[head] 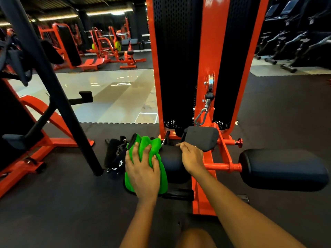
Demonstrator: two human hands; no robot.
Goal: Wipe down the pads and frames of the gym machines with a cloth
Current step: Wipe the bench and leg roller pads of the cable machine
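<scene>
At lower centre a bright green cloth (156, 145) is glowing against the black roller pad (172, 161). The machine frame (211, 51) is showing orange-red, flanking black perforated panels (173, 59); the floor mat (71, 203) is looking dark grey.

Two bare arms are all there is to see of the person. The left forearm (136, 221) and the right forearm (241, 208) are uncovered from the bottom edge of the view to the wrists, both lean and smooth. The left grip (143, 169) and the right grip (192, 158) are bare hands, with knuckles and tendons ridged along the backs. Between the arms shows a rounded bare knee (195, 238) — any clothing lies out of sight.
</scene>
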